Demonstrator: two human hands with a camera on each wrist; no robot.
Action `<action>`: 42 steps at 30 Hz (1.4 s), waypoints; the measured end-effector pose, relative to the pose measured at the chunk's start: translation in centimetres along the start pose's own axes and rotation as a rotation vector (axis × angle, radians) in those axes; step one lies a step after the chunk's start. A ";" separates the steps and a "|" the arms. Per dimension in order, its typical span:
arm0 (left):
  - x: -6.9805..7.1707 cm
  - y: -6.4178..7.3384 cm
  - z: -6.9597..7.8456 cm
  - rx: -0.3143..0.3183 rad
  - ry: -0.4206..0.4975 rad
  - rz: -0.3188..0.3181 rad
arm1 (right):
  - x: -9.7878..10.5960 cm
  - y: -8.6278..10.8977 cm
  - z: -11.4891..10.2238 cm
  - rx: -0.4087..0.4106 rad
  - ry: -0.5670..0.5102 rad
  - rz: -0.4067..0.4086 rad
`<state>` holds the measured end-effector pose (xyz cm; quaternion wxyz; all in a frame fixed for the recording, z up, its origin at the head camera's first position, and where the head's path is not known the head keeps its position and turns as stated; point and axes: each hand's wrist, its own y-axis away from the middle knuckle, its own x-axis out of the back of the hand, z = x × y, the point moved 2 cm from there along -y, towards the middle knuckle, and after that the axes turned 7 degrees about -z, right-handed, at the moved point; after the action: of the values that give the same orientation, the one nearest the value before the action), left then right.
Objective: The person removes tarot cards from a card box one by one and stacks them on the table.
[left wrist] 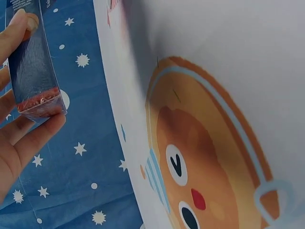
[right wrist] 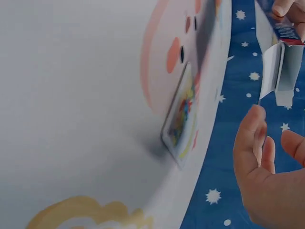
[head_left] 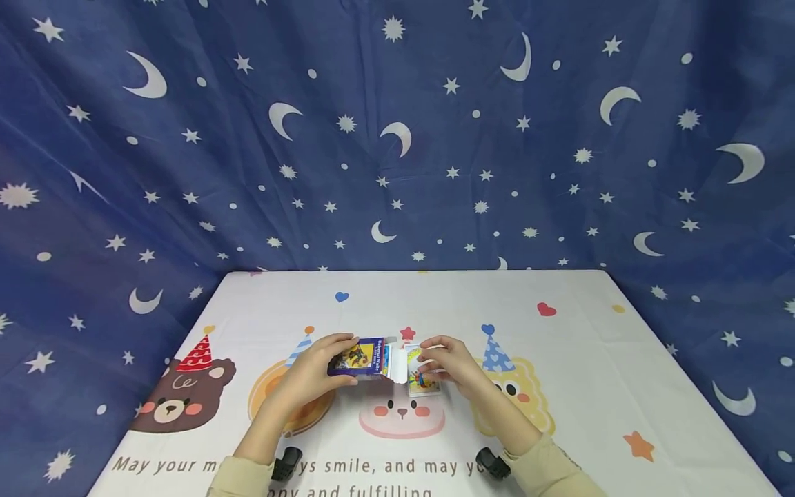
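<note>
My left hand [head_left: 319, 366] grips a purple-blue tarot card box [head_left: 361, 357] by its left end, thumb on the near side and fingers on the far side. The box's white end flap [head_left: 399, 364] hangs open toward the right, with something light blue showing at the mouth. On the tablecloth just right of it lies a colorful picture card [head_left: 424, 376]; whether it is one card or a thin stack I cannot tell. Above that card hovers my right hand [right wrist: 267, 176], fingers loosely bent and holding nothing, a fingertip close to the flap. Clear wrap covers the box's far end [left wrist: 43, 105].
A white tablecloth [head_left: 621, 386] printed with cartoon animals, hearts and lettering covers the table. Behind it and at the sides hangs a dark blue curtain [head_left: 348, 228] with moons and stars. Black bands [head_left: 287, 464] sit at both wrists.
</note>
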<state>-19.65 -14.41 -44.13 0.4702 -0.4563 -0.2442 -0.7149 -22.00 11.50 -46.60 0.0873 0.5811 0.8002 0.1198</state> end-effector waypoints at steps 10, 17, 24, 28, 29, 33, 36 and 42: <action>-0.4 0.2 0.3 -0.036 -0.010 0.015 | -1.3 0.0 -0.3 0.049 0.008 -0.097; -0.3 0.2 0.6 -0.034 -0.010 0.024 | -1.8 -0.3 -0.4 0.024 -0.010 -0.099; -0.1 0.2 0.4 -0.043 -0.006 0.051 | -2.4 -0.6 -0.4 0.010 -0.014 -0.097; 0.2 0.1 0.2 -0.047 -0.012 0.053 | -2.8 -0.7 -0.7 0.015 -0.002 -0.084; 0.3 0.0 0.2 -0.045 -0.009 0.051 | -2.8 -0.7 -0.8 0.018 0.003 -0.082; 0.6 -0.1 0.1 -0.042 -0.018 0.056 | -3.2 -0.8 -1.0 0.034 0.030 -0.097; 0.7 -0.2 0.0 -0.048 -0.022 0.073 | -3.5 -1.0 -1.1 0.041 0.044 -0.118; 0.8 -0.3 0.1 -0.054 -0.026 0.065 | -4.0 -1.3 -0.9 0.036 0.075 -0.101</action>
<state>-20.03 -14.55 -43.40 0.4775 -0.4860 -0.2158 -0.6995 -22.17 7.25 -46.14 0.0526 0.5366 0.8333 0.1224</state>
